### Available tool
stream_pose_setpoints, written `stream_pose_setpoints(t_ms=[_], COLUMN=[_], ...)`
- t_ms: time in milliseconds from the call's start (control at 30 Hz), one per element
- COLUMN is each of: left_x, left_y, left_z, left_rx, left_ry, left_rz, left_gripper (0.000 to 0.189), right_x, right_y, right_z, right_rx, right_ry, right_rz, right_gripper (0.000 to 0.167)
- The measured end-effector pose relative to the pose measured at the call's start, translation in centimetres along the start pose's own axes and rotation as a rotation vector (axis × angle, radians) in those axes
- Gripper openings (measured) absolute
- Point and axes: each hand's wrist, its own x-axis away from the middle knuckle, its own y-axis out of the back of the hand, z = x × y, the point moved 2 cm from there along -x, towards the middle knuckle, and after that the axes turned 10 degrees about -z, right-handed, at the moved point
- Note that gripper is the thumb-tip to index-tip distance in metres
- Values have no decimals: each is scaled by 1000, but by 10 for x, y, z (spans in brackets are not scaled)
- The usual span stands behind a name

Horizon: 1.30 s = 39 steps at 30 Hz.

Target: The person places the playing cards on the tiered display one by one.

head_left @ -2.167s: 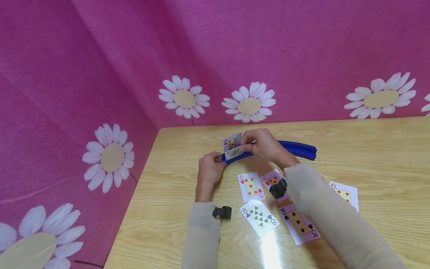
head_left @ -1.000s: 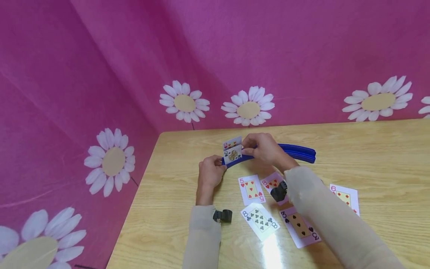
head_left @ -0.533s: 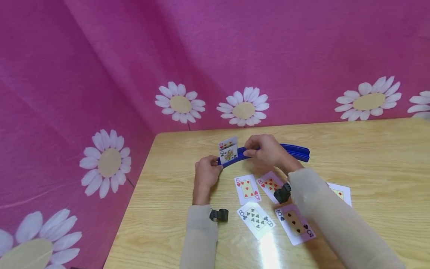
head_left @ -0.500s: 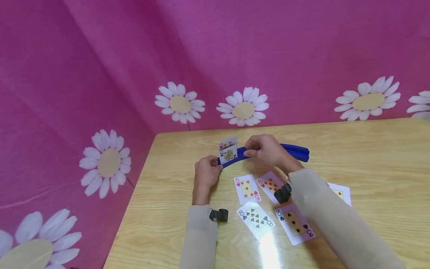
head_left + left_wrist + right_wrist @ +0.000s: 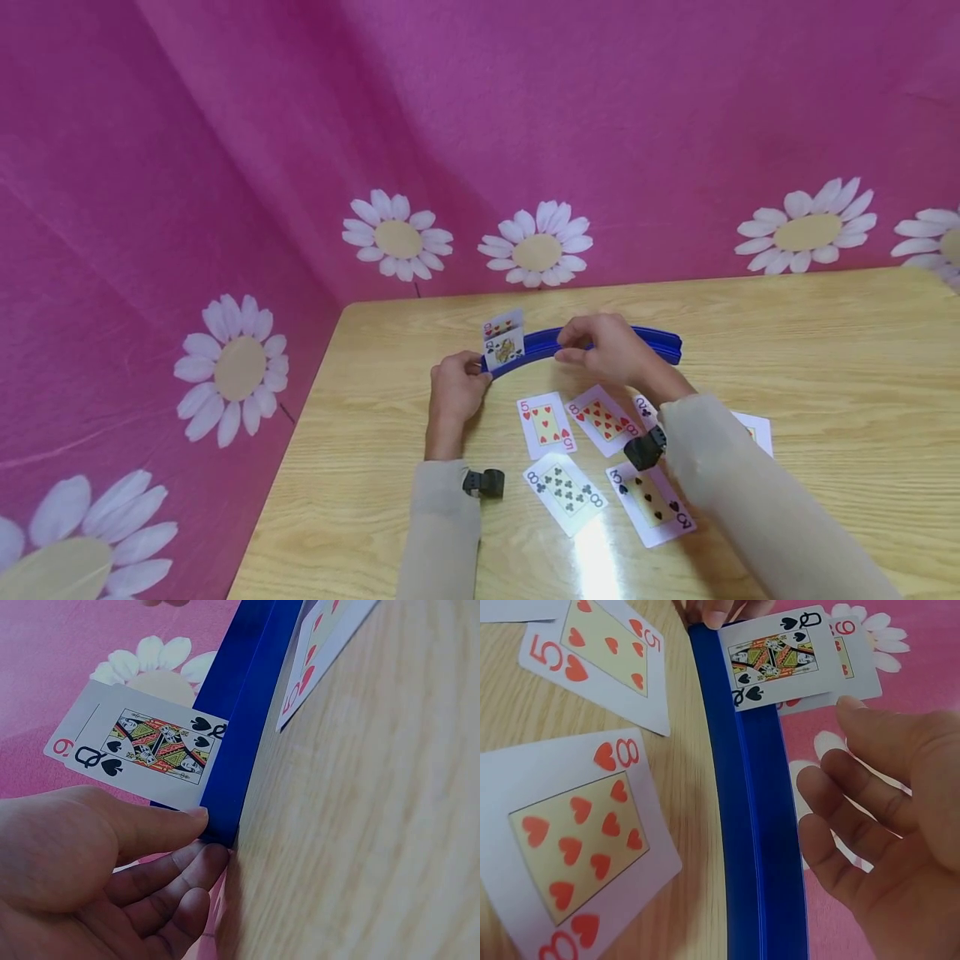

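The left hand (image 5: 457,387) pinches one end of the blue rack (image 5: 540,344), curved like a banana, and the right hand (image 5: 609,350), fingers apart, is near its middle.

Queen of spades (image 5: 776,660) stands in the rack (image 5: 772,847), left end — another card (image 5: 861,682) behind, seemingly one slot back.

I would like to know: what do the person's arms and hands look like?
The left sleeve and right sleeve are long, plain and beige. Each has a small black camera at its end. The left hand and right hand wear no glove.
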Motion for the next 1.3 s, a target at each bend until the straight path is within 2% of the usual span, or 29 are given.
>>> stream_pose_setpoints(t_ms=[300,533,833,1067,1300], left_x=[0,2,2,2,3], left_y=[0,-1,0,0,-1], left_z=[0,-2,-2,-2,-2], left_rx=[-13,-20,-29,-27,-31], left_ry=[-2,-1,5,3,-7], left_rz=[-10,-9,-17,-23,-26], left_gripper=[25,25,24,24,23], right_x=[14,27,46,58,74], right_y=[7,14,28,39,51], right_z=[-7,-13,-18,-26,-35], right_rx=[24,28,47,86,117], right_ry=[-52,-25,-95,-59,-128], right_rz=[11,-8,-3,-8,-9], right_gripper=[17,13,23,23,23])
